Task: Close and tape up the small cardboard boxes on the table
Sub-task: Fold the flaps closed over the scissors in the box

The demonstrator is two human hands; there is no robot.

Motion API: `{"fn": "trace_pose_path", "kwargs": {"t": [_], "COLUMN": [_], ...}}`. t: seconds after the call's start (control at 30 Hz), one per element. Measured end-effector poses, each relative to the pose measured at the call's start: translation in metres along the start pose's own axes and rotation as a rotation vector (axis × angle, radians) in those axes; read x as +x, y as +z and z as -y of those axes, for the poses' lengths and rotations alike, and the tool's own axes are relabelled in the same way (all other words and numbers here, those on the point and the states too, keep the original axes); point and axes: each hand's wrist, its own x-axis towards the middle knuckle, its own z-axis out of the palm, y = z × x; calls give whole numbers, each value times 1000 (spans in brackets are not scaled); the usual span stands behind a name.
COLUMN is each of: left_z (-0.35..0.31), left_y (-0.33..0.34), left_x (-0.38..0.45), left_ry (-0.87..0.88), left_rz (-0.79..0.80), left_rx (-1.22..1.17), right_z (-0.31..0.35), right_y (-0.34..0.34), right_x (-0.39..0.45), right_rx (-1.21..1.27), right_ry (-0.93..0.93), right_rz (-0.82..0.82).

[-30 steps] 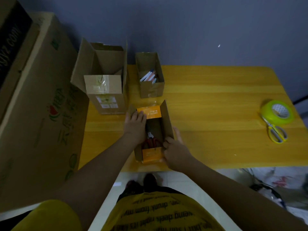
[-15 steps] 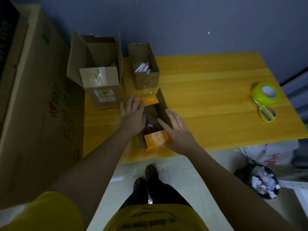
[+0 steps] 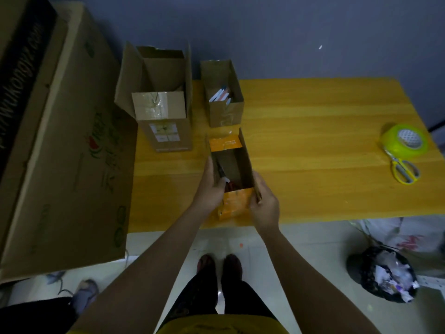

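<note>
You are gripping the small open cardboard box with orange end flaps (image 3: pixel 232 165) at the centre of the frame, near the lower edge of the yellow wooden surface (image 3: pixel 313 141). Your left hand (image 3: pixel 212 186) is clasping the box's left wall, its fingers curling over the rim into the opening. Your right hand (image 3: pixel 263 203) is holding the right wall at the near corner, fingers wrapped round the outside, with the thumb lying toward the near orange flap (image 3: pixel 234 203), which is hanging down over the front of the box. The far orange flap (image 3: pixel 225 144) is standing open at the back. Something dark and reddish is lying inside the box, too dim to identify.

Just above it in the frame, a second small brown cardboard box (image 3: pixel 225 97) is sitting open with white and pale stick-like items poking up inside. To its left, a taller brown cardboard box with upright flaps and a printed label (image 3: pixel 163 102) is standing at the surface's left edge, also open.

At the right of the frame, a lime-green roll of tape (image 3: pixel 404 141) is resting on the surface, with yellow-handled scissors (image 3: pixel 403 168) touching its lower side; both are well apart from your hands.

A large printed cardboard carton (image 3: pixel 67 141) is filling the left of the frame. At the lower right, a black bin bag full of crumpled paper (image 3: pixel 385 273) is sitting on the pale tiled floor (image 3: pixel 265 242).
</note>
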Motion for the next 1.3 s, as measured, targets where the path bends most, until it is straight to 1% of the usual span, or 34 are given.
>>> {"fn": "trace_pose_path", "kwargs": {"t": [0.13,0.2,0.23,0.27,0.33,0.4,0.43,0.47,0.53,0.57,0.63,0.67,0.73,0.83,0.87,0.93,1.03,1.13,1.2,1.27,1.3], "left_z": [16,20,21,22,28,37,41,44,47,48,50,51,54,53,52,49,39,22,16,15,16], "left_y": [0,5,10,15,19,14,10,7,7,10,16,17,16,10,9,4,-7,-17,-22,-24,-22], "left_x": [1,3,4,5,8,10,10,10,10,9,11,12,16,24,27,30,37,49,61,72,75], "left_ry": [25,51,67,77,77,78,89,106,135,142,139,129,114,80,60,68,171,298,392,461,468], "left_rz": [-2,44,75,100,115,110,112,110,81,58,27,29,55,165,201,195,76,2,36,108,133], "left_rx": [312,417,459,500,612,744,800,850,957,1021,1119,1131,1124,1044,1018,1044,1140,1262,1266,1296,1323], "right_z": [-11,-14,-15,-15,-16,-14,-13,-11,-5,-3,0,-1,-4,-8,-10,-14,-15,-7,2,11,16], "right_y": [-3,-4,-3,-1,-1,-6,-10,-12,-9,-4,10,16,23,23,22,21,16,5,-8,-21,-25], "right_x": [-5,-7,-8,-8,-6,-1,3,8,15,16,15,13,10,11,14,22,41,65,84,104,113], "right_rx": [-250,-435,-493,-497,-364,-168,-120,-123,-219,-282,-409,-452,-511,-607,-634,-670,-762,-919,-971,-1092,-1161], "right_ry": [-227,-382,-424,-426,-371,-297,-261,-244,-271,-295,-305,-290,-269,-285,-296,-325,-390,-517,-560,-571,-560], "right_rz": [201,290,348,403,474,474,453,415,323,307,361,391,385,385,406,465,565,612,640,720,765]}}
